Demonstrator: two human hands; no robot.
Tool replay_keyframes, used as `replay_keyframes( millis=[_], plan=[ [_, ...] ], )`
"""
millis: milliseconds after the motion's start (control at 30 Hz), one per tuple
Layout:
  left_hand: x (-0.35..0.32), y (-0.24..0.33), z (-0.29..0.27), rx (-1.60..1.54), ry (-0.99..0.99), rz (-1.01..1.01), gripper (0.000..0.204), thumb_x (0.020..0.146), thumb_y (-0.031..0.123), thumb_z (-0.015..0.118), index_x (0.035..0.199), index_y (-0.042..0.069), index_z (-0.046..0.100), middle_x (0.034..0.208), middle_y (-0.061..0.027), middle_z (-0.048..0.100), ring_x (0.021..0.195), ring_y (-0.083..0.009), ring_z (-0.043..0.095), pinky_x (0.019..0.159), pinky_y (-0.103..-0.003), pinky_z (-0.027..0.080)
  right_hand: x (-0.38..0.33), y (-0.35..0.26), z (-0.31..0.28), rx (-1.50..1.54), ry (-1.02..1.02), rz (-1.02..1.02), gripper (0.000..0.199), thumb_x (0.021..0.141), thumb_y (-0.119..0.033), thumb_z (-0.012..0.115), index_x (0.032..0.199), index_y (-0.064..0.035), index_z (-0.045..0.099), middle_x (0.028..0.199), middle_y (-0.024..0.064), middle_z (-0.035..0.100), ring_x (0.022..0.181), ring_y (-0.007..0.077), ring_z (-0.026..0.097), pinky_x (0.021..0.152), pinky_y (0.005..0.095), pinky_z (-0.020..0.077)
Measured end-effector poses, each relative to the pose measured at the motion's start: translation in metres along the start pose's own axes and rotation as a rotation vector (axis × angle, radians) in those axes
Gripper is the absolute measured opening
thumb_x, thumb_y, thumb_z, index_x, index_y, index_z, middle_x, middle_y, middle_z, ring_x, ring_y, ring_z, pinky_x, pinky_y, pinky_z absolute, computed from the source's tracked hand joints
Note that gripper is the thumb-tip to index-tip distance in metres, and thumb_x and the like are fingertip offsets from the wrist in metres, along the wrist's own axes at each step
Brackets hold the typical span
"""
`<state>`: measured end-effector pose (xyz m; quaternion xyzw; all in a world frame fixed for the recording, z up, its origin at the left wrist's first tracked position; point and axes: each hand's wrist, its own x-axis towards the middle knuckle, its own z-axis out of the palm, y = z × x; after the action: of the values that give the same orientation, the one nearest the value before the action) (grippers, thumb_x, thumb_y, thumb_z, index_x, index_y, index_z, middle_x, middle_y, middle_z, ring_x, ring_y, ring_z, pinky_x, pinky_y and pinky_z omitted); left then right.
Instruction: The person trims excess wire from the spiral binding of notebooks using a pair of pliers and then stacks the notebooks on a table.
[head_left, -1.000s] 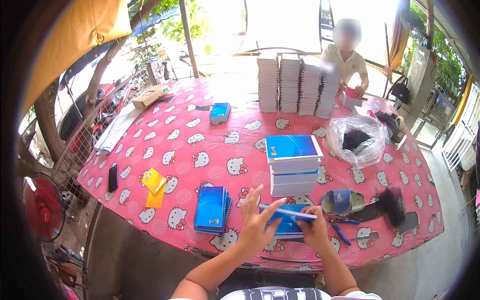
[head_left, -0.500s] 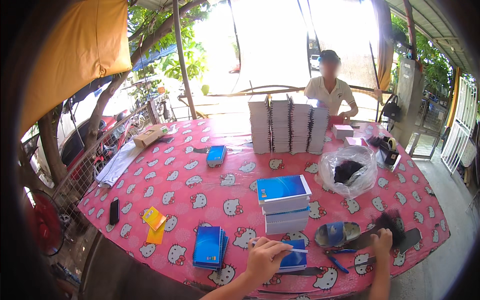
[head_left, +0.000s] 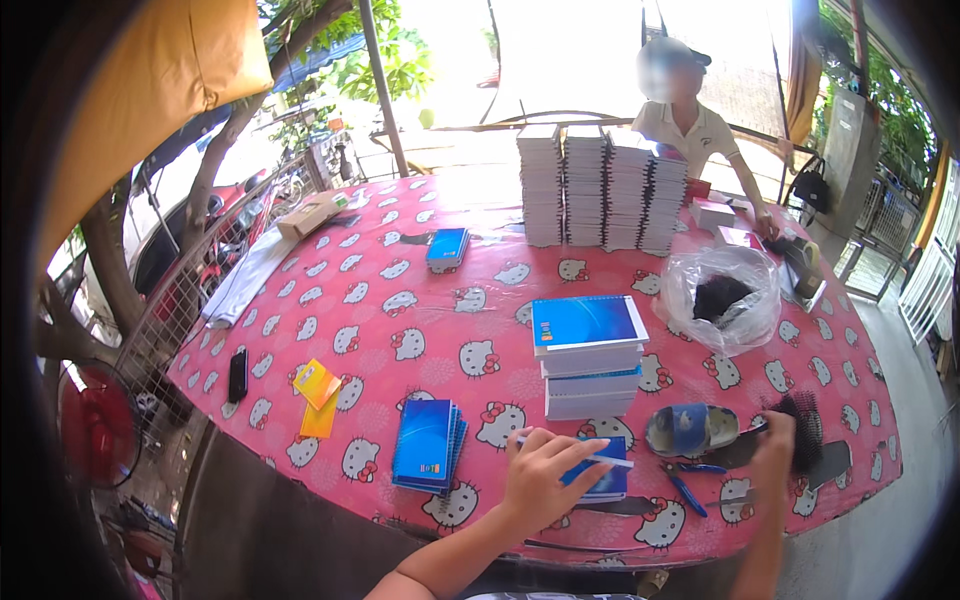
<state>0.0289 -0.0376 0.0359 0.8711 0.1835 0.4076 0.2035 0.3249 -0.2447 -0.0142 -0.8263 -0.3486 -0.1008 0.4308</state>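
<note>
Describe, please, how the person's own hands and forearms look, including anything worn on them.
The bare, ungloved left hand and equally bare right hand have no visible watch or bracelet. Both uncovered forearms show no sleeves; the right hand is blurred.

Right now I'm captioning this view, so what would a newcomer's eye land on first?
Probably the bright pink cartoon-cat tablecloth, filling the middle of the view. Next, likely the four tall stacks of spiral-bound pads at its far side, near a co-worker. Closer in, the left hand holds a slim notebook seen edge-on, while the blurred right hand is by the black bristly coils at right.
</note>
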Motion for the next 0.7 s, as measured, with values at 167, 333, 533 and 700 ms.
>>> replay_keyframes(
  millis=[167,333,533,700],
  plan=[
    [-0.007,0.001,-0.001,0.015,-0.003,-0.044,0.017,0.075,0.029,0.079,0.087,0.017,0.076,0.083,0.004,0.071,0.078,-0.0132,0.055,0.084,-0.036,0.032,-0.029,-0.136,0.031,0.308,-0.425,-0.265,0.025,0.08,0.004,0.062,0.105,-0.0024,0.066,0.084,0.0093,0.062,0.07,0.0185,0.062,0.063,0.0303,0.0485],
    [-0.003,0.003,0.0,0.005,0.014,-0.046,0.019,0.074,0.031,0.08,0.086,0.017,0.076,0.082,0.0029,0.071,0.078,-0.0131,0.055,0.084,-0.036,0.031,-0.048,-0.165,0.049,0.52,-0.404,-0.133,0.023,0.079,0.002,0.068,0.101,-0.0025,0.07,0.082,0.0075,0.063,0.07,0.0153,0.06,0.061,0.027,0.0457],
    [-0.007,0.001,0.0,-0.03,0.007,-0.076,0.02,0.075,0.036,0.078,0.083,0.018,0.075,0.08,0.0048,0.07,0.079,-0.013,0.055,0.086,-0.037,0.03,-0.041,-0.151,0.058,0.59,-0.343,-0.128,0.019,0.079,-0.001,0.073,0.097,-0.0011,0.071,0.078,0.0059,0.066,0.068,0.0115,0.058,0.06,0.026,0.0465],
    [-0.008,0.002,0.001,-0.017,0.023,-0.049,0.02,0.074,0.032,0.079,0.091,0.021,0.077,0.081,0.0054,0.069,0.078,-0.0123,0.053,0.083,-0.035,0.029,-0.036,-0.159,0.053,0.845,-0.481,0.26,0.015,0.079,-0.001,0.075,0.092,0.0034,0.071,0.078,0.0046,0.068,0.069,0.0087,0.061,0.065,0.0222,0.0507]
  ],
)
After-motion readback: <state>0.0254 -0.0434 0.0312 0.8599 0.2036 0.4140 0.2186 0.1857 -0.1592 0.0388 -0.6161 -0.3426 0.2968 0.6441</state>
